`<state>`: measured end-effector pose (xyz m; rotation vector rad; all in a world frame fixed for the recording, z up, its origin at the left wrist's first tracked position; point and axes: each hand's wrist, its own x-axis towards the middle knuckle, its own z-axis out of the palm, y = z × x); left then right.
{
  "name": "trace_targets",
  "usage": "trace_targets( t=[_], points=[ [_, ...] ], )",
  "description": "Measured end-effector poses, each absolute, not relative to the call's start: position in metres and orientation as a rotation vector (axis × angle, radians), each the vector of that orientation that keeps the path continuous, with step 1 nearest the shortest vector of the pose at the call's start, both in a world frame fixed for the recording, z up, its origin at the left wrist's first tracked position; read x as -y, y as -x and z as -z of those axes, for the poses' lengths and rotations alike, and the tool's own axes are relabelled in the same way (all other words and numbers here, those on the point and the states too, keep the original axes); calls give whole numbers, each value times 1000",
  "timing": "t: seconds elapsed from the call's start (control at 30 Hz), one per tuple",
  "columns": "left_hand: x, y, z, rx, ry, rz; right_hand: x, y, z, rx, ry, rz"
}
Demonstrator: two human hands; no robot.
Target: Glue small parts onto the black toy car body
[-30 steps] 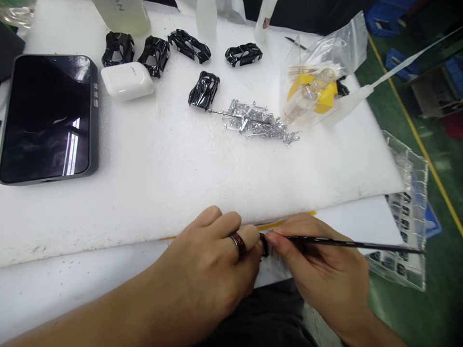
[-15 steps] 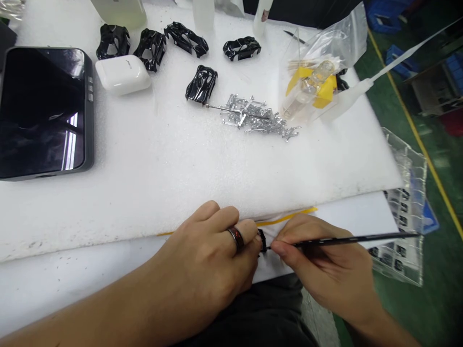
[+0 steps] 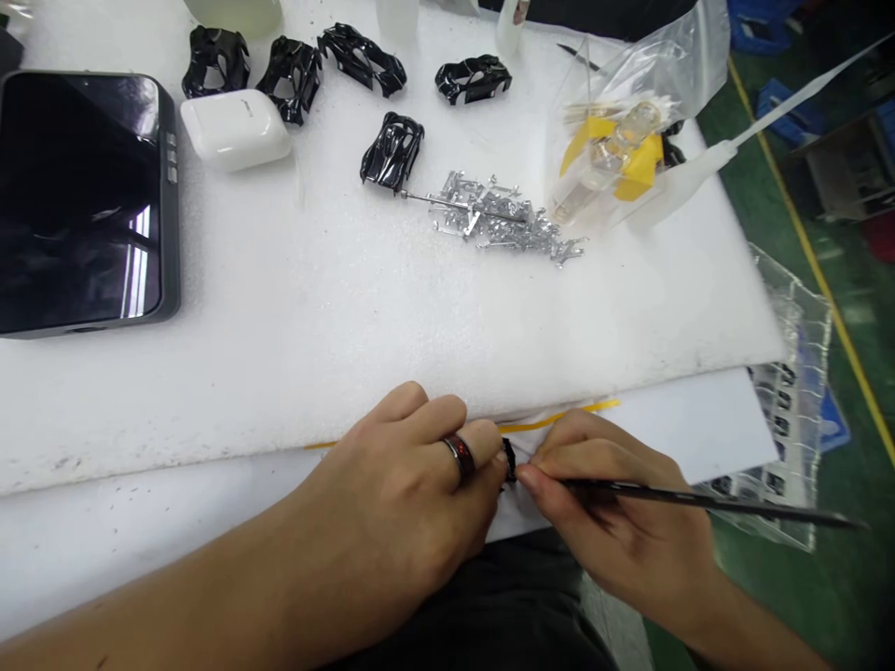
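My left hand (image 3: pixel 426 485), with a dark ring on one finger, is closed around a small black part (image 3: pixel 510 460) at the table's near edge. Most of that part is hidden by my fingers. In a pinch, my right hand (image 3: pixel 615 503) holds a thin black tool (image 3: pixel 706 499) whose shaft points out to the right. The tool's tip is hidden near the black part. Beyond my hands, a pile of small silver parts (image 3: pixel 496 219) lies on white foam (image 3: pixel 336 308), with a metal rod across it. A black car shell (image 3: pixel 392 152) sits beside the rod.
More black car shells (image 3: pixel 474 79) stand along the back. At left are a dark-screened device (image 3: pixel 76 200) and a white case (image 3: pixel 236 130). Back right holds a clear bag (image 3: pixel 692 56), yellow pieces and a glass vial. A compartmented clear tray (image 3: pixel 804 345) is beyond the right edge.
The outer end of the black tool has swung down and a little right. My right fingers have shifted slightly left. The view has moved a little, while my left hand keeps its hold.
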<state>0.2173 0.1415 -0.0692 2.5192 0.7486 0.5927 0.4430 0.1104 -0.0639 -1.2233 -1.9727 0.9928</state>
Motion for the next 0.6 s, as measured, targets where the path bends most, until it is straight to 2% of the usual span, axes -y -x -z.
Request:
trace_targets(
  t=[0.3, 0.47, 0.6],
  points=[
    [-143, -218, 69, -781, -2533, -608, -115, -442, 67, 1918, 1202, -966],
    [-142, -218, 71, -806, -2548, -608, -116, -448, 74, 1474, 1135, -1085],
    [-144, -216, 70, -783, -2600, -553, -112, -453, 60, 1428, 1130, -957]
  ],
)
